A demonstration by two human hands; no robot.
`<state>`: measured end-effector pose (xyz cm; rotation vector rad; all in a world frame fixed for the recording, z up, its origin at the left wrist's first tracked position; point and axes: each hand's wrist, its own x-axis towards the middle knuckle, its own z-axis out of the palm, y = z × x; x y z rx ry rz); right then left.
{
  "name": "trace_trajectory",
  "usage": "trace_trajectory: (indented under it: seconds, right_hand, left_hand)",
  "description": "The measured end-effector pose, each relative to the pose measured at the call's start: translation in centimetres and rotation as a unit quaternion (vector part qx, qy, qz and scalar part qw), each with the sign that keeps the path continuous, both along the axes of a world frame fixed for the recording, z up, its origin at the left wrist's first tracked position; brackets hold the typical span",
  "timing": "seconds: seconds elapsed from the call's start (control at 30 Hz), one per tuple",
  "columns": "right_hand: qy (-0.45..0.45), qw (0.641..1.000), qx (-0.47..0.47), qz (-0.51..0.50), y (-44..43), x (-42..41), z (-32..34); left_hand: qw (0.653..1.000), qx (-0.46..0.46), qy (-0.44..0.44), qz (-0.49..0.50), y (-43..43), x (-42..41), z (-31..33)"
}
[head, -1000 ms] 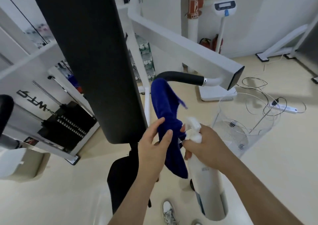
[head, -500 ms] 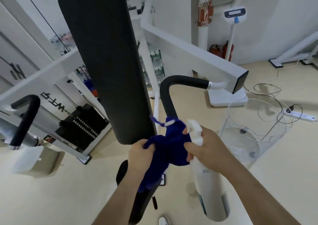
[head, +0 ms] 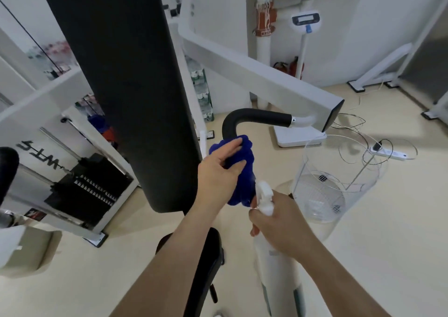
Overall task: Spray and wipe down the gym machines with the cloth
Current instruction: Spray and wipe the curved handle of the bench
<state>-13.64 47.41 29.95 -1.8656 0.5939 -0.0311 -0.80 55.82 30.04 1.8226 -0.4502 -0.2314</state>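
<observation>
My left hand point(head: 219, 168) grips a bunched blue cloth point(head: 243, 171) wrapped around the lower, vertical part of the machine's curved black handle point(head: 254, 119). That handle bends out from a white arm point(head: 254, 79) of the gym machine. Just below the cloth, my right hand point(head: 278, 224) holds a white spray bottle point(head: 274, 268) by its neck, nozzle up near the cloth. The tall black back pad point(head: 121, 86) stands to the left of my left hand.
A black weight stack point(head: 89, 190) sits in the white frame at the left. A wire fan cage point(head: 339, 178) stands on the floor to the right, with a power strip point(head: 388, 153) and cables behind it. A white scale post point(head: 303, 50) stands by the wall.
My left hand has lifted the cloth from below the back pad up onto the black handle and closed around it. The right hand and bottle dropped slightly lower.
</observation>
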Motion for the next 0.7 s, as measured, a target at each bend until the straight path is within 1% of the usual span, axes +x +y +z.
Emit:
trace_trajectory:
  seconds: [0.07, 0.13, 0.17, 0.2, 0.3, 0.4, 0.47, 0.5, 0.57, 0.7]
  right_hand:
    - [-0.007, 1.000, 0.001, -0.020, 0.2, 0.1, 0.0]
    - [-0.007, 0.999, -0.006, -0.035, 0.1, 0.4, 0.1]
    - [-0.008, 0.999, -0.007, -0.035, 0.0, 0.5, 0.4]
    - [-0.008, 0.999, -0.007, -0.035, -0.1, 0.7, 0.6]
    - [-0.002, 0.999, -0.016, -0.043, 0.3, 1.1, 0.8]
    - [-0.010, 0.998, -0.018, -0.058, 0.8, 1.6, 1.2]
    - [-0.017, 0.998, -0.003, -0.068, 0.8, 2.1, 1.6]
    - [-0.017, 0.997, 0.006, -0.071, 0.7, 2.2, 1.8]
    - [-0.023, 0.996, 0.018, -0.082, 0.9, 2.7, 2.2]
    - [-0.028, 0.995, -0.004, -0.099, 1.6, 3.9, 2.3]
  left_hand:
    - [0.995, 0.036, -0.093, 0.017, -0.5, 0.8, -0.9]
    - [0.979, 0.063, -0.191, 0.042, -1.0, 1.6, -1.0]
    - [0.972, 0.067, -0.220, 0.051, -1.3, 1.9, -0.7]
    - [0.970, 0.068, -0.226, 0.053, -1.7, 2.6, -0.5]
    - [0.979, 0.077, -0.188, 0.015, -3.1, 6.3, 1.3]
    - [0.996, 0.036, -0.050, -0.059, -4.9, 10.0, 3.4]
    - [0.995, 0.011, 0.014, -0.097, -5.1, 10.4, 3.5]
    - [0.994, 0.000, 0.031, -0.108, -4.8, 9.7, 3.0]
    - [0.993, -0.028, 0.044, -0.101, -4.1, 8.2, 1.6]
    - [0.991, -0.107, 0.077, -0.030, -3.3, 5.4, -0.5]
